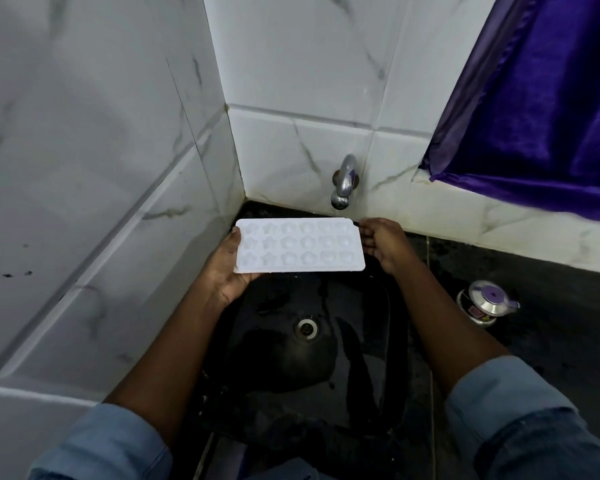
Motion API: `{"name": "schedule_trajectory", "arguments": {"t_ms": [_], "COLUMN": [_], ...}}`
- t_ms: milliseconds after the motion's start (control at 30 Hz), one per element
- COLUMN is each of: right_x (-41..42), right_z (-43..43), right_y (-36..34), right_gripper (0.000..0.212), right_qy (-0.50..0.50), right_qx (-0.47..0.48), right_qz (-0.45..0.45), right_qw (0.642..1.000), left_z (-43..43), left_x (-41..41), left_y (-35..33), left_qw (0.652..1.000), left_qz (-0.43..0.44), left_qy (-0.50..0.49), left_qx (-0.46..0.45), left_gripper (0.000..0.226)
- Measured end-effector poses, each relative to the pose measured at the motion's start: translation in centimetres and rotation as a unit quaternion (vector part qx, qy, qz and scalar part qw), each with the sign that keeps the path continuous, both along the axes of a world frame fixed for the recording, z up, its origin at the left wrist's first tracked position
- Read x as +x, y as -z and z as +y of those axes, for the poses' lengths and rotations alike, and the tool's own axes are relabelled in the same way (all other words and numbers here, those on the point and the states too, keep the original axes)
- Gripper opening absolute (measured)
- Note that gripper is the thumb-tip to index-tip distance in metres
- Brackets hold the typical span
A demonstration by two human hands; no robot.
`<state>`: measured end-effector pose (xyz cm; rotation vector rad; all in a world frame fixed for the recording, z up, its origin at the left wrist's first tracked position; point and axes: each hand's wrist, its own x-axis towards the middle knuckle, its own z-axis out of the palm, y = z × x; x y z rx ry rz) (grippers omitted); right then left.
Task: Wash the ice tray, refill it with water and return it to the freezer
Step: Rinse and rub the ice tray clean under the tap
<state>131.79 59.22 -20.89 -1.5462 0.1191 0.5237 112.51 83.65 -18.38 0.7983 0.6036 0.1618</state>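
Just the head camera here, looking straight down into a corner sink.

The white ice tray [299, 245] is up in the air, held roughly level over the far edge of the black sink [361, 344], just in front of the metal tap [343, 181] that sticks out of the far tiled wall [291, 64]. Open side faces up, and you can see three rows of little moulds, some of them star shaped. Can't tell if there's anything in them.

The left hand [227, 268] is under the left end of the tray, palm turned up, cradling it. The thumb comes up around the far left corner and the fingers disappear underneath, so it's grasping that end. The left forearm runs up from the near left, with a blue denim sleeve [101, 445] pushed back to about the elbow.

The right hand [381, 242] is at the right end, knuckles up, wrist bent in towards the tray. Its curled fingertips are on the tray's right edge and the thumb reaches to the far right corner, so it's got hold of that end too. Same kind of sleeve on that arm.

The drain [306, 328] sits in the middle of the basin, nearer than the tray. On the dark counter [551, 306] to the right there's a small steel container with a purple lid knob [485, 303], well apart from the hands. A purple curtain [534, 116] hangs at the far right.
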Motion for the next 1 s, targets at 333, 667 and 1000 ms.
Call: {"name": "schedule_trajectory", "arguments": {"t_ms": [333,667,1000], "right_x": [7.0,8.8,9.0], "right_z": [5.4,5.1,5.5], "right_y": [-0.8,0.4,0.2], "right_gripper": [0.019,0.034,0.031], "right_qy": [-0.011,-0.058,-0.020], "right_qx": [0.021,0.083,0.098], "right_qz": [0.095,0.188,0.129], "right_qw": [0.995,0.977,0.987], "left_z": [0.3,-1.2,-0.6], "left_x": [0.9,2.3,1.1], "left_y": [0.9,0.6,1.1], "left_qw": [0.999,0.998,0.994], "left_qz": [-0.005,-0.013,-0.003], "left_qy": [-0.012,-0.046,-0.107], "left_qx": [-0.037,-0.041,-0.035], "left_gripper": [0.048,0.049,0.050]}}
